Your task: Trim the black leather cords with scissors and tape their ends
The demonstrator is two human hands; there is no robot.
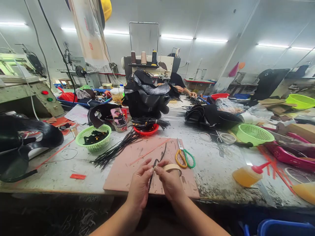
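Note:
Over the front of a pink board (pixel 123 175), my left hand (pixel 140 180) and my right hand (pixel 169 180) meet at the fingertips. Both are closed on a thin black braided cord (pixel 150 183), which hangs down between them and has a loose end reaching up over the board. A roll of beige tape (pixel 172 167) lies against the back of my right hand. Scissors (pixel 184 156) with one yellow and one green handle rest on the board to the right. Bundles of black cords (pixel 118 149) lie behind and left, some over a red bowl (pixel 147 130).
A green basket (pixel 104 142) with black pieces stands at left, another green basket (pixel 256 134) at right. A glue bottle (pixel 247 175) lies front right. Black leather pieces (pixel 147 101) are piled at the back. Behind them, a person's hand (pixel 192 94) shows.

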